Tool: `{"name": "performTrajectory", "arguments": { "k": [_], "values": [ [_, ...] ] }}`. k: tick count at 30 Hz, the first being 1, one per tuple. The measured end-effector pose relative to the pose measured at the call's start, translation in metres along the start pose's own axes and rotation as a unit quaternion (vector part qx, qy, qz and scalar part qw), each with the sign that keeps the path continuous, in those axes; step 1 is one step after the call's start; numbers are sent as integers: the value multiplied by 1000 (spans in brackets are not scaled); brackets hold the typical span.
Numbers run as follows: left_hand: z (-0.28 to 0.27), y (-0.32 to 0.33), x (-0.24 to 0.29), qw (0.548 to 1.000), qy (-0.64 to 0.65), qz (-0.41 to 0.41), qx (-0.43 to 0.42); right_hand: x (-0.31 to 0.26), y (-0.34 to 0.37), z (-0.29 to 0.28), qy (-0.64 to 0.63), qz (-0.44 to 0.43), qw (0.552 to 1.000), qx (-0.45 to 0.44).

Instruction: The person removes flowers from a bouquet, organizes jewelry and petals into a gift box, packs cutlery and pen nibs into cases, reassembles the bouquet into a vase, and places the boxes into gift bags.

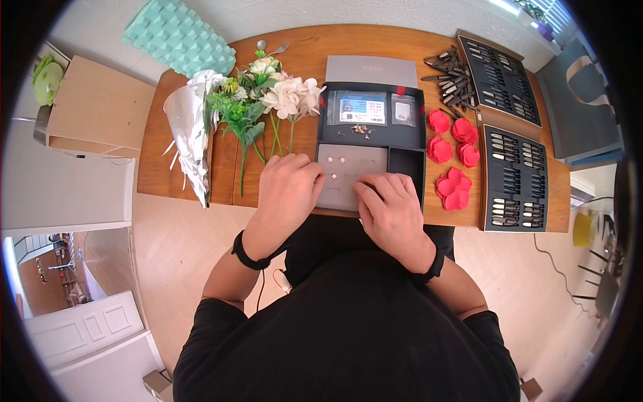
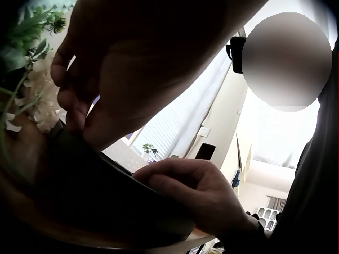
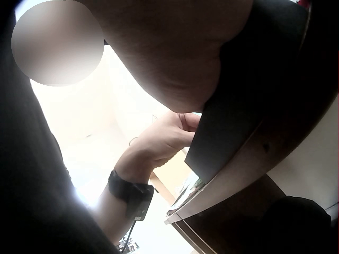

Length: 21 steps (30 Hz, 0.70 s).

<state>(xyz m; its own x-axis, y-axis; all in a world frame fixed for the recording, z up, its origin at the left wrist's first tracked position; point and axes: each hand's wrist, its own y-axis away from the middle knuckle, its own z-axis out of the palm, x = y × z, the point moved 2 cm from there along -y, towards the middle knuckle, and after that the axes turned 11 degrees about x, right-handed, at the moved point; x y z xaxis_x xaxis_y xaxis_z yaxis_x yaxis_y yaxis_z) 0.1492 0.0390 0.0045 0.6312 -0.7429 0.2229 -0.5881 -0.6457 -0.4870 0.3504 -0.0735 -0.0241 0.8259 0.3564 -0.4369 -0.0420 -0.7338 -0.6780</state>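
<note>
A black box lies at the table's front edge, its front section holding a grey pad. White stud earrings sit at the pad's left side, and rows of small slits mark it. My left hand is at the pad's left edge, fingers bent and thumb near the index finger. Over the pad's right half is my right hand, fingers bent down toward the surface. What the fingertips pinch, if anything, I cannot tell. Several small gold-coloured pieces lie in the rear compartment beside a clear packet with a blue-and-white card.
Artificial flowers and a silver foil wrap lie to the left. Red petal shapes are on the right, beside two black trays of dark clip-like pieces and a loose pile. A mint studded roll stands behind.
</note>
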Motion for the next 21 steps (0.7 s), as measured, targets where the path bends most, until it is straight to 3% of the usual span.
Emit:
{"name": "performTrajectory", "arguments": {
  "k": [16,21],
  "values": [
    [-11,0,2,1000,23,-7,-13,1,2,0,8,-10,1000,-12],
    [-21,10,-4,996,50,-60,35,2,3,0,3,-12,1000,-5]
  ]
}}
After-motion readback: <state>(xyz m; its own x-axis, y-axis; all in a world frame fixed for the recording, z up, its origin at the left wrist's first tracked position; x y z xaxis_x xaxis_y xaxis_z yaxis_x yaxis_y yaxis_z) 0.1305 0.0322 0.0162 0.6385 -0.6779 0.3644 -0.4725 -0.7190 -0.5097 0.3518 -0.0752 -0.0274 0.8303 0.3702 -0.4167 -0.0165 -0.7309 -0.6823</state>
